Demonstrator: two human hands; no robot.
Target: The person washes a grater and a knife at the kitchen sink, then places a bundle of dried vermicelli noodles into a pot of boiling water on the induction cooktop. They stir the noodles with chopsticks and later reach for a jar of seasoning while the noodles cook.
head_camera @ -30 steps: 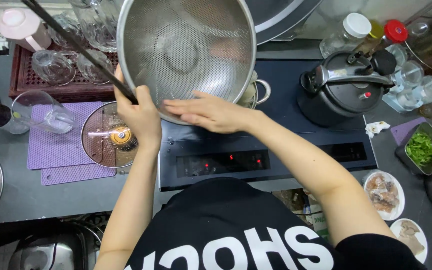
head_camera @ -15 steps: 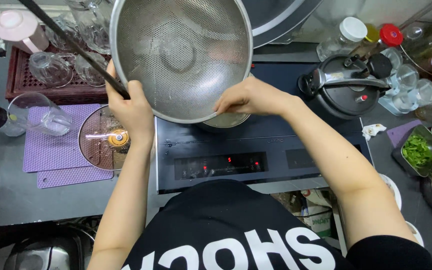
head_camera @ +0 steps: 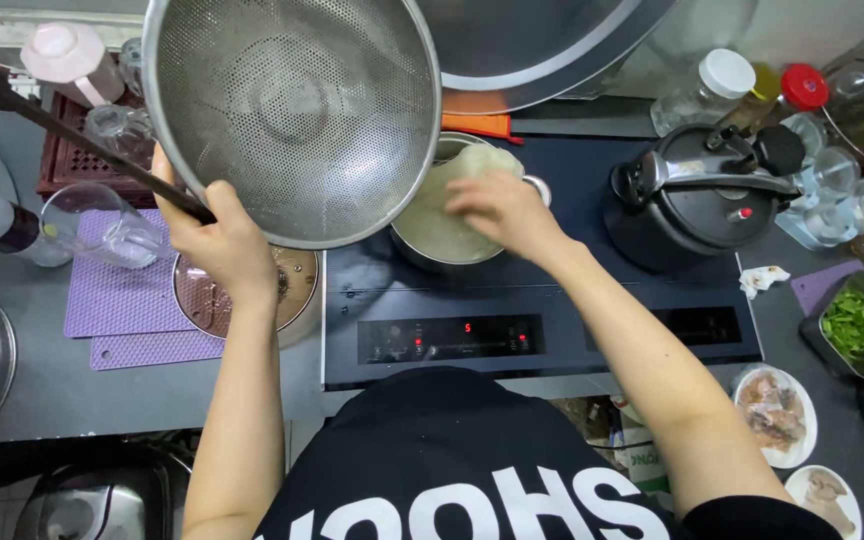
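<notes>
Your left hand (head_camera: 220, 240) grips the shiny perforated metal strainer (head_camera: 292, 110) above the cooktop (head_camera: 552, 320); your right hand (head_camera: 500, 208) rests, fingers loose, over the small pot (head_camera: 442, 235) beside the black pressure cooker (head_camera: 697, 195).

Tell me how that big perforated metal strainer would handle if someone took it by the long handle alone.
The strainer is a wide, thin, perforated bowl, so it is probably rigid and fairly light for its size. The left hand grips the dark handle close to the rim, which suggests the bowl would feel front-heavy and dip if held farther out. Its rounded bottom would likely rock if set down.
</notes>
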